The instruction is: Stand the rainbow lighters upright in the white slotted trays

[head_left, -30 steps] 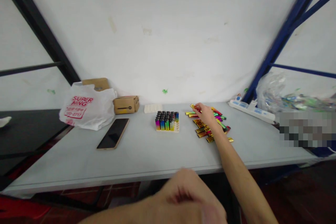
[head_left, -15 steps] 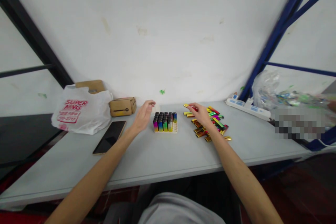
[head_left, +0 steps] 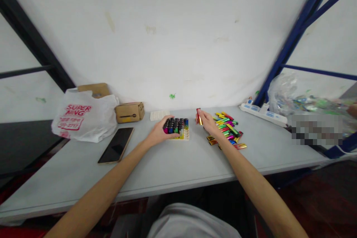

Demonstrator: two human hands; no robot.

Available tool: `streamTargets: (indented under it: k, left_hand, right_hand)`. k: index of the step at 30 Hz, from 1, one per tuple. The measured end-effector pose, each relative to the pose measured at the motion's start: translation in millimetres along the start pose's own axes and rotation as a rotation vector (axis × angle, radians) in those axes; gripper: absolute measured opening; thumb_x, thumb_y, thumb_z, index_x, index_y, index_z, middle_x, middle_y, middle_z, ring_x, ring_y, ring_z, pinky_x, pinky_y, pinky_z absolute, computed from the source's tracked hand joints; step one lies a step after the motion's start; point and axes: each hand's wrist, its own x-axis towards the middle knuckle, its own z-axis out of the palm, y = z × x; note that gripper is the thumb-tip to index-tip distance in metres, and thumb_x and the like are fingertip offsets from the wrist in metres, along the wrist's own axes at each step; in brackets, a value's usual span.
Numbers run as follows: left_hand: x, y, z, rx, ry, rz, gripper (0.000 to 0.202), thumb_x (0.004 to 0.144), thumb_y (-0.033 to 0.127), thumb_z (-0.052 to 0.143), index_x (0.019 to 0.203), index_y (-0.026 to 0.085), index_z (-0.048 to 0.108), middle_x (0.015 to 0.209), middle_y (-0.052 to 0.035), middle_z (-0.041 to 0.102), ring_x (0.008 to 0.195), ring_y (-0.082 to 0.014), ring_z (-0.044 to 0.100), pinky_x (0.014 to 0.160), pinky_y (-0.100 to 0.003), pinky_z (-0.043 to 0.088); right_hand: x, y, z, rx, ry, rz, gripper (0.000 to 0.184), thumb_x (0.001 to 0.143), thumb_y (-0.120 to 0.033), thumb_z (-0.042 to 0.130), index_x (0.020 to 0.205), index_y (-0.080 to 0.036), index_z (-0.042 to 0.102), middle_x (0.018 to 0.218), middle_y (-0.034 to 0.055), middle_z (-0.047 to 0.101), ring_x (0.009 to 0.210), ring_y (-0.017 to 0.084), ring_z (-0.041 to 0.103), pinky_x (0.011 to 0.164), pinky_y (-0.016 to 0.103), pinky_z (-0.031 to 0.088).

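Note:
A cream tray (head_left: 186,135) of upright rainbow-coloured lighters (head_left: 178,125) stands mid-table. My left hand (head_left: 158,132) rests against the tray's left side, fingers curled round it. My right hand (head_left: 206,122) pinches one red-and-gold lighter (head_left: 199,115) upright, just to the right of the tray. A loose pile of shiny coloured lighters (head_left: 227,130) lies behind and to the right of that hand.
On the grey table (head_left: 167,163): a dark phone (head_left: 115,145), a white plastic bag (head_left: 80,118) with red print, two small cardboard boxes (head_left: 129,112), an empty cream tray (head_left: 158,115), a white power strip (head_left: 263,114). A clear bag (head_left: 292,98) sits at the right by a blue frame.
My left hand came from near my body to the tray and settled on its left side. My right hand lifted one lighter from the pile and carried it left toward the tray.

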Motion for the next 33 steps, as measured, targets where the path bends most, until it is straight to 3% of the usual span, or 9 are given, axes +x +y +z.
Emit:
streamTargets:
  k: [4, 7, 10, 16, 20, 22, 33]
  left_hand:
    - [1, -2, 2.0, -0.005, 0.017, -0.014, 0.079, 0.068, 0.06, 0.091, 0.132, 0.024, 0.061, 0.126, -0.0073, 0.073, 0.118, -0.0337, 0.069, 0.104, -0.044, 0.054]
    - [0, 0, 6.9, -0.005, 0.053, -0.038, 0.078, 0.069, 0.06, 0.091, 0.131, 0.024, 0.06, 0.123, -0.0075, 0.074, 0.118, -0.0339, 0.069, 0.103, -0.045, 0.054]
    - [-2, 2, 10.4, 0.013, 0.083, -0.068, 0.082, 0.07, 0.061, 0.09, 0.135, 0.023, 0.058, 0.121, -0.0071, 0.074, 0.114, -0.033, 0.069, 0.1, -0.043, 0.056]
    - [0, -4, 3.0, -0.032, 0.034, -0.086, 0.127, 0.059, 0.058, 0.098, 0.162, 0.022, 0.033, 0.128, -0.0088, 0.071, 0.118, -0.0342, 0.069, 0.105, -0.046, 0.054]
    - [0, -7, -0.3, -0.066, -0.056, -0.106, 0.099, 0.055, 0.057, 0.099, 0.136, 0.018, 0.056, 0.124, -0.0107, 0.075, 0.114, -0.0366, 0.072, 0.099, -0.048, 0.059]
    - [0, -8, 0.1, -0.071, -0.071, -0.118, 0.089, 0.054, 0.058, 0.099, 0.124, 0.018, 0.06, 0.118, -0.0103, 0.076, 0.108, -0.0362, 0.073, 0.095, -0.048, 0.061]
    - [0, -12, -0.7, -0.024, -0.063, -0.097, 0.083, 0.056, 0.057, 0.098, 0.12, 0.02, 0.061, 0.11, -0.0065, 0.079, 0.101, -0.0327, 0.074, 0.09, -0.046, 0.061]
  right_hand:
    - [-1, -5, 11, 0.187, -0.057, 0.026, 0.066, 0.087, -0.09, 0.05, 0.09, -0.024, 0.056, 0.074, -0.0024, 0.057, 0.059, 0.014, 0.055, 0.061, 0.029, 0.05]
    - [-2, -7, 15, 0.261, -0.09, 0.062, 0.06, 0.087, -0.084, 0.056, 0.098, -0.025, 0.055, 0.069, -0.0075, 0.047, 0.049, 0.01, 0.038, 0.047, 0.024, 0.038]
    - [-3, -9, 16, 0.282, -0.104, 0.137, 0.054, 0.09, -0.08, 0.056, 0.093, -0.026, 0.052, 0.062, -0.0109, 0.031, 0.046, 0.009, 0.025, 0.043, 0.022, 0.023]
    - [-4, -10, 14, 0.233, -0.069, 0.237, 0.068, 0.086, -0.092, 0.045, 0.071, -0.026, 0.04, 0.055, -0.0089, 0.027, 0.045, 0.009, 0.02, 0.044, 0.025, 0.014]
    - [-6, -8, 13, 0.146, -0.037, 0.223, 0.068, 0.088, -0.089, 0.043, 0.063, -0.027, 0.037, 0.05, -0.0066, 0.029, 0.045, 0.01, 0.025, 0.045, 0.027, 0.018]
    - [-6, -6, 14, 0.095, -0.022, 0.204, 0.064, 0.092, -0.084, 0.042, 0.061, -0.027, 0.036, 0.048, -0.0054, 0.03, 0.045, 0.011, 0.028, 0.046, 0.027, 0.02]
    - [-5, -4, 14, -0.068, -0.045, 0.182, 0.046, 0.097, -0.05, 0.032, 0.057, -0.028, 0.034, 0.045, -0.0029, 0.033, 0.045, 0.014, 0.031, 0.049, 0.029, 0.025]
